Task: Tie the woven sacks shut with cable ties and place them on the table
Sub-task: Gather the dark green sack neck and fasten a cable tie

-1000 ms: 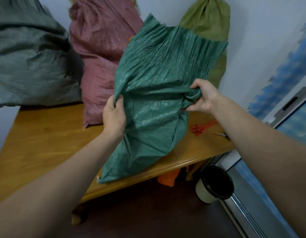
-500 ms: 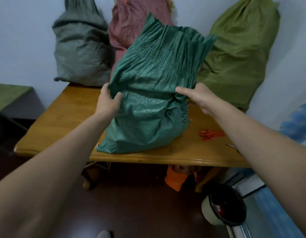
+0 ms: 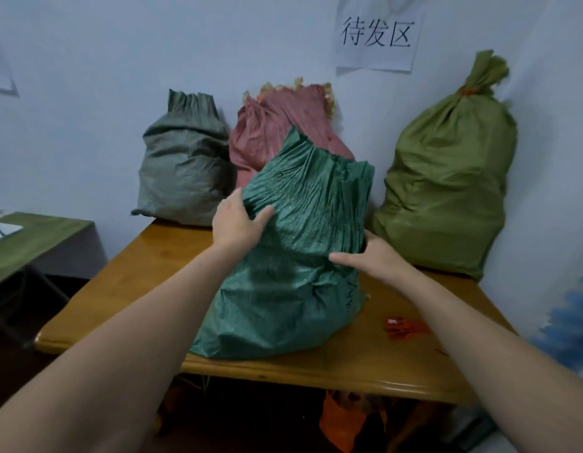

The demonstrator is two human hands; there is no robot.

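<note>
Gathering mouth of dark green woven plastic sack (image 3: 283, 289), sack standing on brown wooden bench (image 3: 126, 289) near front edge, mouth pleated but not yet tied. Left hand (image 3: 239, 222) grasping sack's upper left side, thumb in front, fingers behind. Right hand (image 3: 372, 259) clasping right side, thumb lying across front, fingers hidden behind. Step in hand, likely: bunching neck for tying. Red cable ties (image 3: 403, 328) lying on bench just right of sack. Next move probably calling for one hand pinching neck tight, other reaching for tie

Bare left forearm (image 3: 136, 338), bare right forearm (image 3: 480, 338), bare left hand (image 3: 238, 223), bare right hand (image 3: 372, 259), both hands ungloved
</note>
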